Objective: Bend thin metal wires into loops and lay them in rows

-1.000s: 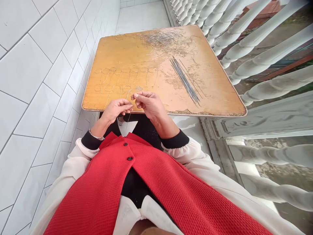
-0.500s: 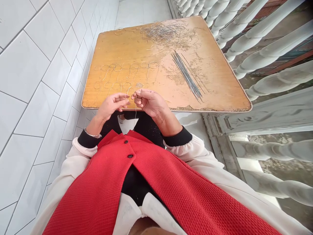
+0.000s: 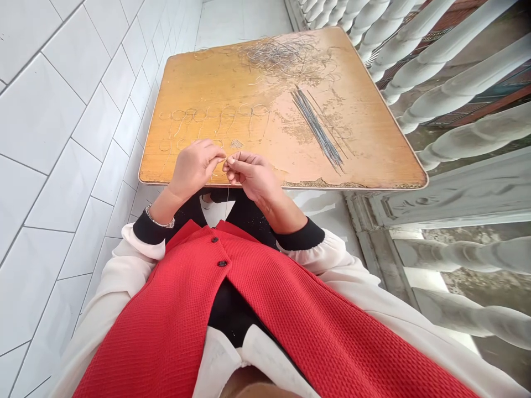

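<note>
White tiles (image 3: 45, 105), smooth and hard, stand at nine o'clock. Next to them is a flat brown table (image 3: 186, 77) with round corners; its right part is pink and patchy, and its near edge is chipped. From the table's middle, at eight to nine o'clock, lie two rows of loops (image 3: 200, 115), each a thin ring with a tail. These look done, though the left hand (image 3: 194, 166) hides some of the front row. That hand is at seven o'clock, thumb and fingers pinched together, and they seem to hold a wire (image 3: 227, 203). The wire hangs down past the near edge, thin and pale, and looks not finished. The right hand (image 3: 254, 174) pinches it too, its fingertips just beside the left ones. At twelve o'clock sits a messy heap (image 3: 276, 54) of bent, tangled bits; I cannot tell if those are done. At four o'clock lies a bunch of straight wires (image 3: 317, 131), gray and stiff-looking, which seem not yet bent. Round, bumpy white posts (image 3: 460, 142) stand at three o'clock.
</note>
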Tool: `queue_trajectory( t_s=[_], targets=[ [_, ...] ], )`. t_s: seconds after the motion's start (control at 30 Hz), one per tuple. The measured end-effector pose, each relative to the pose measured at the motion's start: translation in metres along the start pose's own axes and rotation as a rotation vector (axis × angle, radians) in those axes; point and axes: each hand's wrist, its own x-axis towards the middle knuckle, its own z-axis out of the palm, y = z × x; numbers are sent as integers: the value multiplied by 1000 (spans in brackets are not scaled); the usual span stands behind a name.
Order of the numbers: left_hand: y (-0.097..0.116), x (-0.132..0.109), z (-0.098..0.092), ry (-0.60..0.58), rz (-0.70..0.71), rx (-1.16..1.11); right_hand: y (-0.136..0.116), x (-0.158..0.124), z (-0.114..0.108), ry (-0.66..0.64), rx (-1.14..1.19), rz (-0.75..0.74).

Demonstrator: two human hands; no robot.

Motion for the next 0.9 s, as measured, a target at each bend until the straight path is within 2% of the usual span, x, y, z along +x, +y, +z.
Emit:
queue_trajectory(
  t_s=[0.2,0.43,0.6,0.9],
  targets=[
    [1,-6,16,137,-47,18,8,1,5,102,-11,-102],
    [9,-13,22,195,-158,-35,6,2,4,105,-76,-111],
    [6,-10,19,168,-272,-152,2,4,-5,86,-201,-72],
    [1,3,11,115,-333,-264,1,4,-10,79,-395,-157]
  ],
)
